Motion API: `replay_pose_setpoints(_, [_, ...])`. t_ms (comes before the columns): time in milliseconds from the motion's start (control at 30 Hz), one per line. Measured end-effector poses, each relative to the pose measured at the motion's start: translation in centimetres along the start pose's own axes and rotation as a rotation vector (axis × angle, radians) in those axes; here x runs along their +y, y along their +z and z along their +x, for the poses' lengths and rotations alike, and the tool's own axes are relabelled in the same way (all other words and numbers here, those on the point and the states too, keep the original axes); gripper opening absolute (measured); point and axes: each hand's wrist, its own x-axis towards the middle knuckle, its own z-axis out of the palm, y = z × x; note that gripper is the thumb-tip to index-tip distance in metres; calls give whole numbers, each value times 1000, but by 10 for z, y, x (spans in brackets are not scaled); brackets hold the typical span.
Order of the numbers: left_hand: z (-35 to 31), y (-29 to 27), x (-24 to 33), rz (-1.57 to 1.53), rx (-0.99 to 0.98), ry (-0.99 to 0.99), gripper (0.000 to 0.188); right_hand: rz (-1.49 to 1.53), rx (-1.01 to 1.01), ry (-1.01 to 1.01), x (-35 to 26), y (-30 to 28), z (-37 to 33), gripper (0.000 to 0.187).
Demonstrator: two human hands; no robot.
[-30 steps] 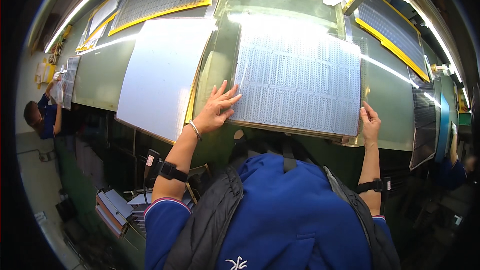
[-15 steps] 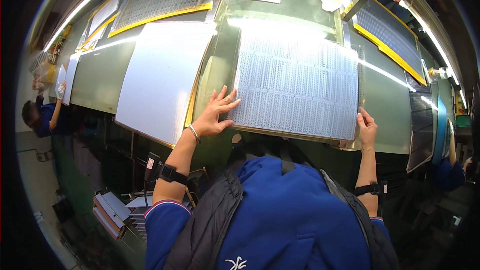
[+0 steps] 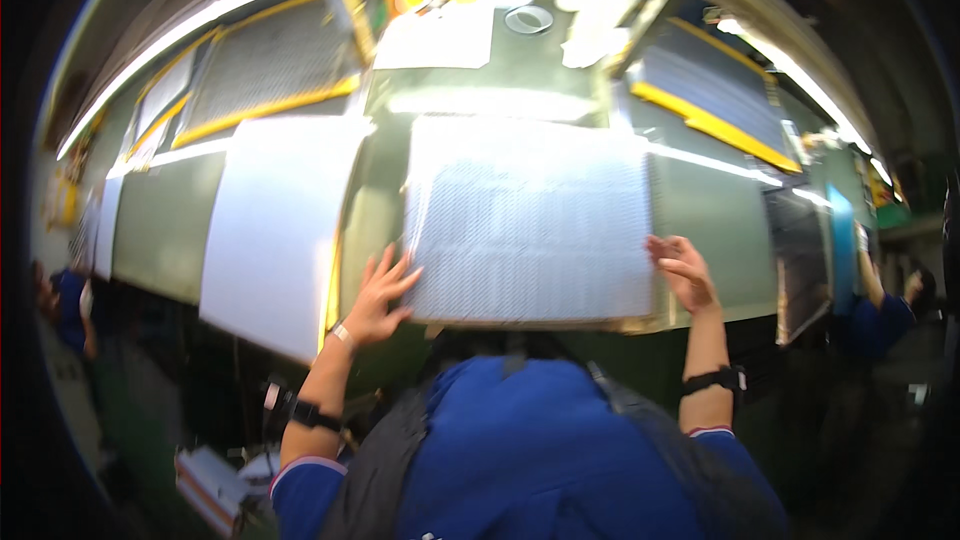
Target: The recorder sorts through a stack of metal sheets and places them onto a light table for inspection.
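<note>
In front of me lies a large rectangular sheet covered in a fine, repeated light-blue pattern, blurred by motion. My left hand is at its left edge near the front corner, palm down with the fingers spread. At the right edge, my right hand has its fingers loosely bent and pointing toward the sheet; the fingertips are smeared, and whether they touch it I cannot tell. Neither hand has the sheet in its grasp. A plain white panel lies to the left of my left hand, with a yellow strip along its right side.
Yellow-edged dark mesh panels stand at the back left, with another at the back right. White bottles, a ring-shaped item and a white paper are behind. Other people work at both sides.
The view has shifted, so the table appears lower and farther left. My right hand has moved farther up along the sheet's right edge, its fingers more bent. My left hand stays by the left edge.
</note>
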Motion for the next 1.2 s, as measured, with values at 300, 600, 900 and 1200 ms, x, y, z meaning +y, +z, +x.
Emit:
replay_pose_setpoints(300, [-2, 8, 13, 68, -23, -54, 72, -1006, 317, 12, -25, -24, 155, 44])
replay_pose_setpoints(600, [6, 6, 19, 70, -17, -102, 72, -1373, 444, -17, -29, -12, 170, 35])
replay_pose_setpoints(900, [0, 4, 16, 79, 25, -109, 71, -1378, 410, -258, -22, -15, 195, 33])
replay_pose_setpoints(1200, [-10, 17, -8, 130, 64, -49, 78, -1442, 325, -277, -2, -54, 187, 33])
